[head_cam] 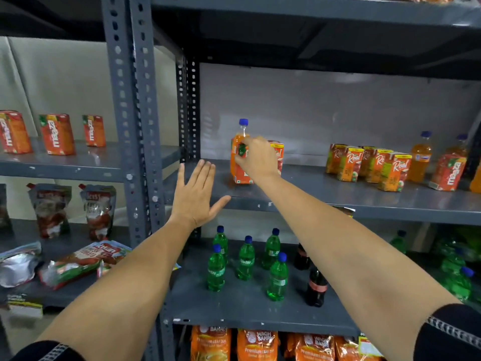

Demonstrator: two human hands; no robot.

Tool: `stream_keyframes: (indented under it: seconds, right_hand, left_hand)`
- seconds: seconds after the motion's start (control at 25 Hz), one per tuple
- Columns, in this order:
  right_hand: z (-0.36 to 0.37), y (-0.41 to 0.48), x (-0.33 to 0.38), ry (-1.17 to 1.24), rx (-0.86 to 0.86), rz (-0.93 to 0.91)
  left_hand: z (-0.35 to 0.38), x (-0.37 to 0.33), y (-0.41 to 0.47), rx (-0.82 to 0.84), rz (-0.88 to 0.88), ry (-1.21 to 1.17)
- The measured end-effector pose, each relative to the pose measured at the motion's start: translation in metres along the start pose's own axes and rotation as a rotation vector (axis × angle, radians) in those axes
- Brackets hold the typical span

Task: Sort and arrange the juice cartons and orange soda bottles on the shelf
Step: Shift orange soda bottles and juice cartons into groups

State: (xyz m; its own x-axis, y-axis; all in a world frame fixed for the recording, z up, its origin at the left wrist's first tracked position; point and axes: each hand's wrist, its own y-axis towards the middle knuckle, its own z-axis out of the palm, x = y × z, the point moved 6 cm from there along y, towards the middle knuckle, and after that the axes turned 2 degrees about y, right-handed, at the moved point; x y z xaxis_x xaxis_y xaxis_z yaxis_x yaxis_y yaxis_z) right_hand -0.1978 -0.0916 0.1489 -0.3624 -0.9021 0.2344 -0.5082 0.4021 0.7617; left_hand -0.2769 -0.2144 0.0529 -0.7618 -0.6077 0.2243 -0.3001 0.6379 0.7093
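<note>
The right hand [256, 157] pinches a juice carton [240, 165] standing on the shelf [338, 201], just in front of an orange soda bottle [242, 134]. The left hand [195, 196] hovers spread at seven o'clock. Best slide the carton squarely, keeping clear of the bottle.

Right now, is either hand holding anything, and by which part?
The right hand grips a juice carton by its upper part on the shelf. The left hand is open and holds nothing.

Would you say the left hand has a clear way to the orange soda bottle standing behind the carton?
Probably not directly: the left hand is open, but the juice carton and right hand front the orange soda bottle.
</note>
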Motion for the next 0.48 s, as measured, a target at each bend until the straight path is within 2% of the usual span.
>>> stream_keyframes:
  seconds: [0.2,0.32,0.48]
  right_hand:
    - [0.019,-0.005,0.021,-0.034,0.002,-0.008]
    - [0.014,-0.003,0.016,-0.112,-0.065,-0.020]
    - [-0.005,0.016,0.006,-0.073,-0.146,0.011]
  left_hand:
    - [0.004,0.005,-0.002,-0.009,0.013,-0.023]
    - [0.007,0.005,-0.004,-0.014,-0.003,-0.047]
    - [0.008,0.006,-0.004,-0.020,-0.025,-0.068]
